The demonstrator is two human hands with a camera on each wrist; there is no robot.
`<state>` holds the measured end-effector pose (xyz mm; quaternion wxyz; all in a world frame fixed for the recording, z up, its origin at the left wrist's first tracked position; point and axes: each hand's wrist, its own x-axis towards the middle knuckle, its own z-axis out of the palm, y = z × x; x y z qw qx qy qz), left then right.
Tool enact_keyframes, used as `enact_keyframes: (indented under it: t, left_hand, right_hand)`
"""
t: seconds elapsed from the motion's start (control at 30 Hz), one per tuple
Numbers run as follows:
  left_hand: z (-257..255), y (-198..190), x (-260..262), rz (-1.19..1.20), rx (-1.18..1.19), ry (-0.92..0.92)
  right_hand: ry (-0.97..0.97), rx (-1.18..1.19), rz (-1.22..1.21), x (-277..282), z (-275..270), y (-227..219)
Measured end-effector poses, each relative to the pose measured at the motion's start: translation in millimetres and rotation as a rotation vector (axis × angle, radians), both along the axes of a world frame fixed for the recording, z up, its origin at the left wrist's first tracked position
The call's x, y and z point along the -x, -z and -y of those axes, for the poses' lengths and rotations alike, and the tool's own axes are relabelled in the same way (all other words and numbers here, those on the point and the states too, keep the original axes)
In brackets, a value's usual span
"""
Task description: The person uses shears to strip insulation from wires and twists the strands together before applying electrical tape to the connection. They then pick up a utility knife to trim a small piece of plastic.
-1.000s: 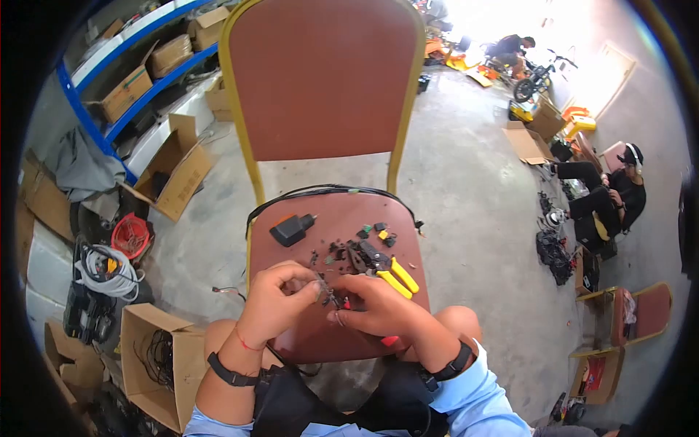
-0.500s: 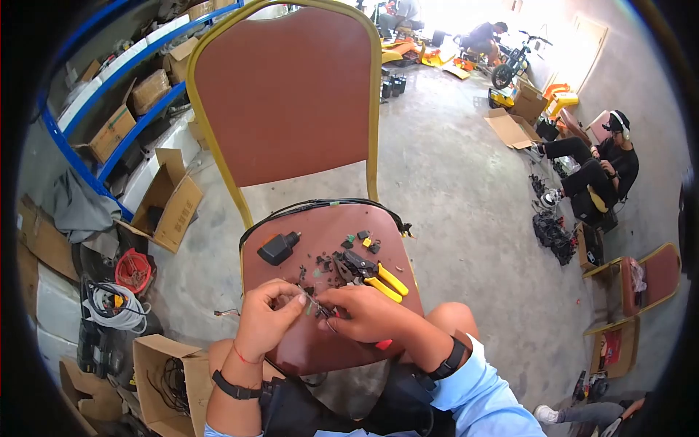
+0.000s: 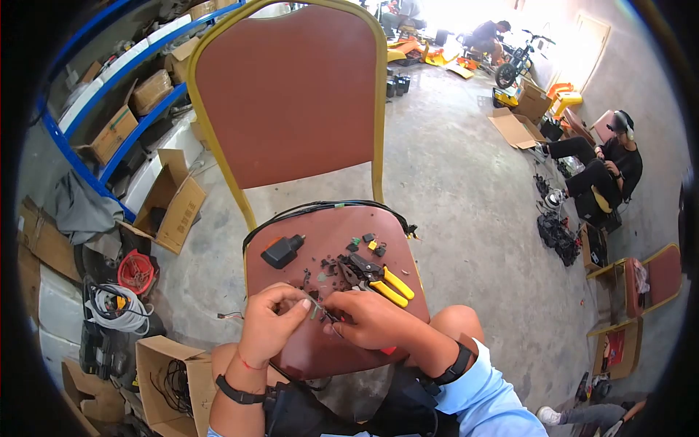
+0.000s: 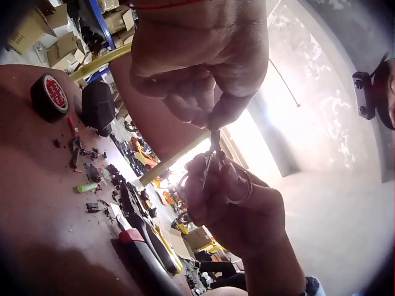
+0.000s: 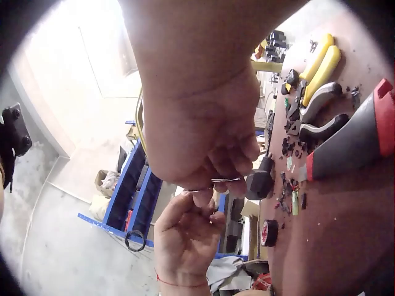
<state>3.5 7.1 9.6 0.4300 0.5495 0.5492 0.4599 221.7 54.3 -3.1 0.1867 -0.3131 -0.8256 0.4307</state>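
My left hand (image 3: pixel 269 324) pinches a thin dark strip (image 4: pixel 215 137) between thumb and fingertips, over the near part of a red-brown chair seat (image 3: pixel 313 353). Close beside it, my right hand (image 3: pixel 371 318) grips small silver scissors (image 4: pixel 207 175), with a loop round a finger and the narrow blades pointing at the strip. Fingers hide most of both in the head view. Beyond the hands on the seat lie yellow-handled wire strippers (image 3: pixel 389 284), black scraps (image 3: pixel 331 266) and a block-shaped black tool (image 3: pixel 282 251).
A black tape roll (image 4: pixel 49 97) and a red-and-black-handled knife (image 5: pixel 345 139) lie on the seat. Black cable (image 3: pixel 320 209) runs along its back edge. An open carton (image 3: pixel 171 386) stands at left, near blue shelving (image 3: pixel 138 138). A person (image 3: pixel 619 164) sits at right.
The head view has shifted, so the chair back appears farther left and lower than a second ago. Both hands stay close together at the strip, with only slight finger movement.
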Motion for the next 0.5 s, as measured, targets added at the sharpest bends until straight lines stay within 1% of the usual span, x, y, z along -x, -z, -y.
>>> enact_keyframes:
  t: [0.17,0.27,0.5]
  left_hand:
    - [-0.4,1.8,-0.8,0.002,0.014,-0.025]
    - [-1.1,5.6,2.1,-0.001,0.024,-0.01]
    - [-0.3,9.0,2.9,0.023,0.019,0.036]
  right_hand:
    - [0.023,-0.014,0.009,2.0,1.9,1.8]
    - [0.045,-0.036,-0.055,3.6,3.8,7.9]
    - [-0.001,0.058,-0.053,0.8,3.4,0.6]
